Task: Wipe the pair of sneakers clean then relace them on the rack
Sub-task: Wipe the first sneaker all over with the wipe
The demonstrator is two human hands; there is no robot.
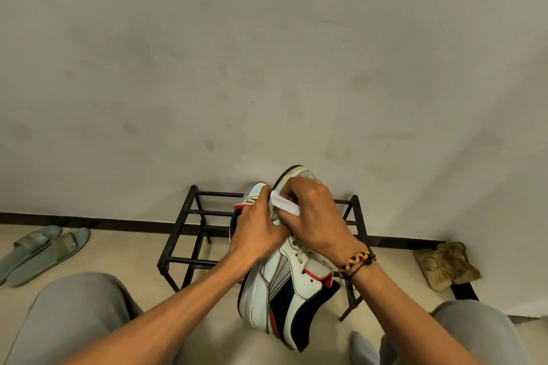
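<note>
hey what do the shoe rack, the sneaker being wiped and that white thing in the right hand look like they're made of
Shoe rack: likely painted black metal, judging by its thin straight bars and tube posts with a slight sheen.
Sneaker: smooth white panels that look like leather or synthetic, matte dark panels perhaps suede, and a rubbery white sole.
White wipe: soft and folded, tissue or cloth; I can't tell which. The right hand pinches it.

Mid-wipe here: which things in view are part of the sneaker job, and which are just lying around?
Part of the job:
near sneaker, held by left hand
second sneaker behind it
white wipe, held by right hand
black rack

Lying about:
grey-green slides
crumpled brown paper
</note>
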